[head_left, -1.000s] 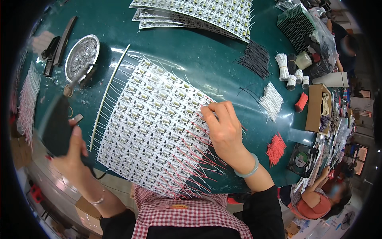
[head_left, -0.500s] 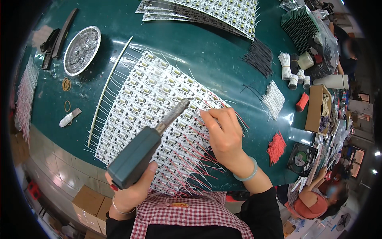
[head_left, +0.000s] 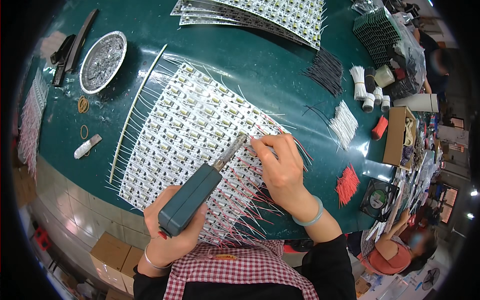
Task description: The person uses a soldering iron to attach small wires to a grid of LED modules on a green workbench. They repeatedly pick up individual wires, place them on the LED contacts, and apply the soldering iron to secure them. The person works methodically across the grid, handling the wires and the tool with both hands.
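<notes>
Rightward and slightly down since half a second ago, the dark-green, boxy soldering gun (head_left: 190, 200) has brought its grey metal tip (head_left: 230, 152) just beside the right hand (head_left: 282, 167). The left hand (head_left: 172, 244) is wrapped around the gun; the right thumb and forefinger are drawn close, but whether they pinch a wire I cannot tell. Beneath both, the white sheet of small circuit boards (head_left: 175, 135) fills the centre of the frame. Keeping the tip steady, and clear of skin and the thin red wires (head_left: 240, 181) at lower centre, seems wise.
</notes>
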The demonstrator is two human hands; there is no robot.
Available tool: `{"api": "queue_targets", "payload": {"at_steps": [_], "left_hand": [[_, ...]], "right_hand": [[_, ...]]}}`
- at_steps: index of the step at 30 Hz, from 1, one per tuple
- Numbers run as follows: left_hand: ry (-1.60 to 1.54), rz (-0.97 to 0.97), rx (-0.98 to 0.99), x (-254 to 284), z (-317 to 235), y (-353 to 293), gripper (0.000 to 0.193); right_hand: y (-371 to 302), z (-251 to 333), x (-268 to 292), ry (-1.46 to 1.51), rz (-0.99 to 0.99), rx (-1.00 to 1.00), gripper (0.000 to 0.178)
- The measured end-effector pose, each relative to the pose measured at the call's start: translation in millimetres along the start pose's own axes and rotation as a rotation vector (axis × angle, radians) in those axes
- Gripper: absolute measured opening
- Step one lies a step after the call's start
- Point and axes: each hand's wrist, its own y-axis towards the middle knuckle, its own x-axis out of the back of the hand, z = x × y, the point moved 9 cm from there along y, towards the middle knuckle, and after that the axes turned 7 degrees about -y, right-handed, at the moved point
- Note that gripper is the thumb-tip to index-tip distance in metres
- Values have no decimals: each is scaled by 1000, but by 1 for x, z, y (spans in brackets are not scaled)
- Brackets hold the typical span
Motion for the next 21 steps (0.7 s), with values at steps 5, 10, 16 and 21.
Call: {"api": "queue_targets", "payload": {"at_steps": [5,10,16,21], "left_hand": [[49,0,-37,-2,1,0,17],[80,-16,-83,-3,-6,2,16],[93,-15,-112,-3,-11,1,15],[119,0,-102,3,-7,-6,17]], "right_hand": [[1,0,1,-14,2,6,35],[1,1,-1,-22,10,10,35],[1,2,-1,-34,7,16,34],[2,2,0,-35,2,9,32]]}}
